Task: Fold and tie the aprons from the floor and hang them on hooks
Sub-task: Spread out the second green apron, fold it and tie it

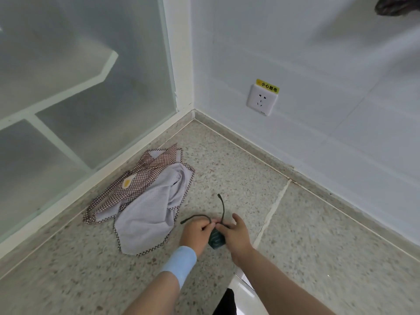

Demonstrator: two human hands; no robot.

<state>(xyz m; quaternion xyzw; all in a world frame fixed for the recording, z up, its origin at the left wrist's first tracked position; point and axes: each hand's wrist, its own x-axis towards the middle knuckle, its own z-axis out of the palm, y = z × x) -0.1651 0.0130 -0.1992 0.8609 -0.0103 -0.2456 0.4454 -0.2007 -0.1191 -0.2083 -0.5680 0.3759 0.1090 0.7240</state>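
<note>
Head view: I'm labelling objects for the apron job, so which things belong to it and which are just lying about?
Job: green folded apron; its dark ties, pinched by left hand and right hand; crumpled checked apron.
Lying about: wall socket; yellow warning sticker; frosted glass partition.

Two aprons, one bundled and one loose.
The green apron [216,240] is folded into a small tight bundle held between the fingers [208,225]. Its dark cords [223,206] cross just above them, one end curving up and away, the other looping out to the left. The checked apron [145,196], brown-and-white gingham with a pale lining, lies crumpled on the floor, left of the fingers and apart from them.
</note>
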